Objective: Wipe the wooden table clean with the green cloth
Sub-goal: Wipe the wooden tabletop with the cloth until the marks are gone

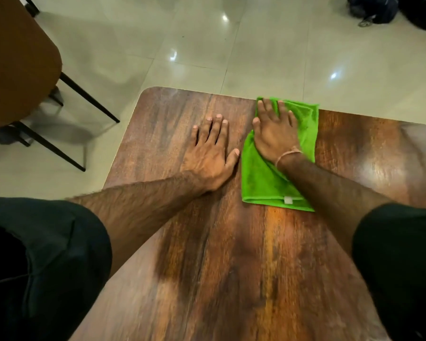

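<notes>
The green cloth lies folded flat on the wooden table, reaching up to the table's far edge. My right hand presses flat on the cloth's upper half with straight, spread fingers; a thin string band circles its wrist. My left hand rests flat on the bare wood just left of the cloth, fingers straight, thumb close to the cloth's left edge. A small white tag shows at the cloth's near edge.
A brown chair with black metal legs stands on the tiled floor at the left, beyond the table's rounded far-left corner. Dark bags lie on the floor at the top right.
</notes>
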